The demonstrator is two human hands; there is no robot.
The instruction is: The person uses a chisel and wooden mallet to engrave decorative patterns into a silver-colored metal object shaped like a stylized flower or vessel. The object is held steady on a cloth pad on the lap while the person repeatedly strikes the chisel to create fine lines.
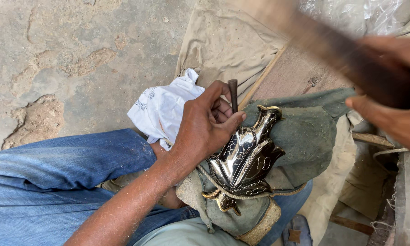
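While the left hand (205, 125) pinches a slim dark metal punch (232, 94) between thumb and fingers, holding it upright with its lower end hidden behind the fingers, the tool stands just at the far left edge of a polished metal ornament (243, 159). The fingers are curled close about the punch, and the heel of the hand rests beside the ornament. That ornament is dark and mirror-bright with brass-coloured tips and fine engraved scale and flower patterns; it lies tilted on a grey-green padded cushion (305, 136) in the middle of the scene, and a thin cord (241, 195) crosses its near end. The cushion sits on the person's lap, over blue jeans (55, 182) that fill the near left.

The right hand (391, 100) is at the far right, raised above the cushion and closed round the handle of a hammer (323, 41), which is heavily blurred, so its head cannot be made out. A crumpled white cloth (161, 109) lies just left of the left hand. Beyond it a tan cloth (223, 41) is spread over the cracked concrete floor (77, 59), and a wooden board (291, 75) shows beyond the cushion.
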